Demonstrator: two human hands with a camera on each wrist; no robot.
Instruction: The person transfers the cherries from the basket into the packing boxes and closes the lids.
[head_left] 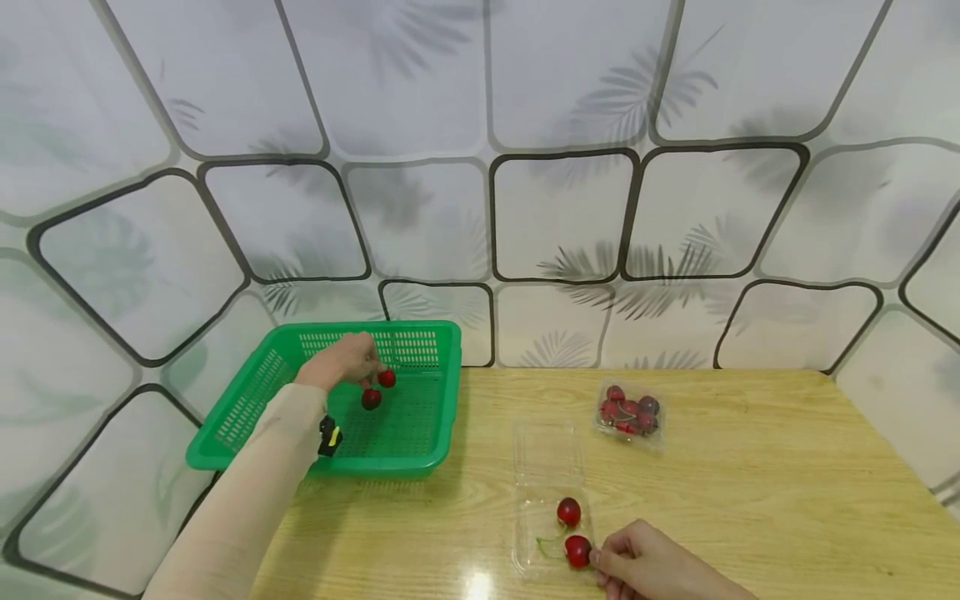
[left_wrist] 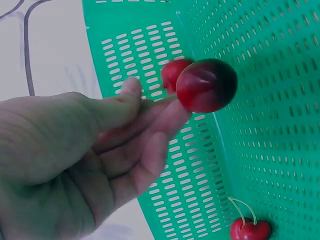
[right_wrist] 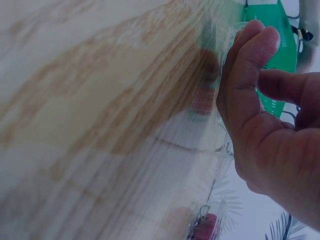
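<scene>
- My left hand [head_left: 341,360] is out over the green basket [head_left: 255,392], fingers [left_wrist: 150,150] pinched narrow on a thin stem, with the held cherry [left_wrist: 206,85] hanging off the fingertips toward the basket floor
- In the head view two red fruits show just below that hand (one at the fingertips, one a little lower), and the left wrist view shows a second red fruit tucked right behind the held one; I cannot tell whether both share my pinch
- The stem runs straight out from my fingertips toward the mesh wall, so the cherry's long axis points away from my palm and slightly up in the wrist view
- A pair of cherries [left_wrist: 249,230] joined at their stems already lies on the basket floor, well apart from what I hold
- My right hand [head_left: 648,562] is at the near edge of the bench [head_left: 787,500], fingers curled, tips touching the near cherry [head_left: 577,551] in the open clear clamshell [head_left: 547,454]; that fruit lies just left of my fingertips
- Whether I have really gripped it I cannot tell: the right wrist view is blurred and shows only my thumb and a finger bent close together against the clear plastic
- A second loose cherry [head_left: 568,511] sits just beyond it in the same tray, nearer my right hand than my left
- The cherries are glossy, deep red going darker on one side, with pale green stems
- A closed punnet of cherries [head_left: 630,412] stands farther back on the bench, apart from both hands
</scene>
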